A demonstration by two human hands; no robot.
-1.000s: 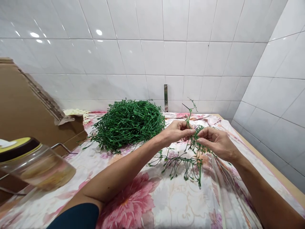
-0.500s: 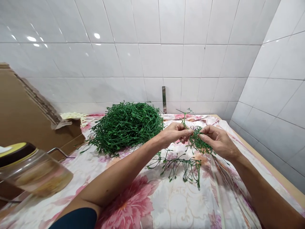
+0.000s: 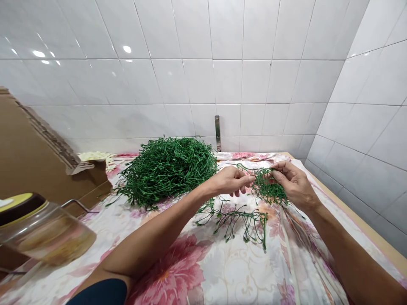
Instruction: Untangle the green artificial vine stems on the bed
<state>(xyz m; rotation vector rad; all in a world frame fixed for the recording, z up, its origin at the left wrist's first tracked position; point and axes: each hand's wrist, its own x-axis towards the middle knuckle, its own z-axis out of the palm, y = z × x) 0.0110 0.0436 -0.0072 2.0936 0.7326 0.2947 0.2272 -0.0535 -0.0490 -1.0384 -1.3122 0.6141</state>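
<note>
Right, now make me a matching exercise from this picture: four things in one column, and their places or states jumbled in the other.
Column one
1. Jar
2. Metal strip
3. Large heap
4. Right hand

Column two
A. Pinching at the small green tangle
B. Upright against the tiled wall
C. See-through, near the left edge of the view
D. Dense and green, on the flowered cloth

Right pairs: 1-C, 2-B, 3-D, 4-A
</note>
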